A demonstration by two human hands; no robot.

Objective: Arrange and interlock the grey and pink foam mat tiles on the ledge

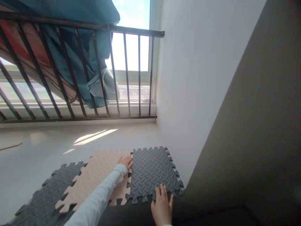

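Left hand (126, 162) on pink tile (100, 166), right hand (162, 205) at near edge of right tile (152, 169)

Left arm: reaches up and right from the bottom of the view, white sleeve (101, 194) crossing over the pink tile. Palm down, fingers slightly spread, fingertips at the pink/right tile seam.

Right arm: mostly out of view. Hand comes up from the bottom, back of hand showing, fingers fanned and pointing away from the person. Fingertips over the near edge of the right tile; can't tell how hard they press.

Right tile: dark grey, lies flat on the pale surface (134, 133), between pink tile and wall (192, 78). Near square, so can't call a long axis. Far edge about parallel to the rail (131, 117); right edge slants down-right, just beside the wall.

Row of tiles: left tile (47, 194), also dark grey, then pink, then right. Row's long axis slants from lower left to upper right.
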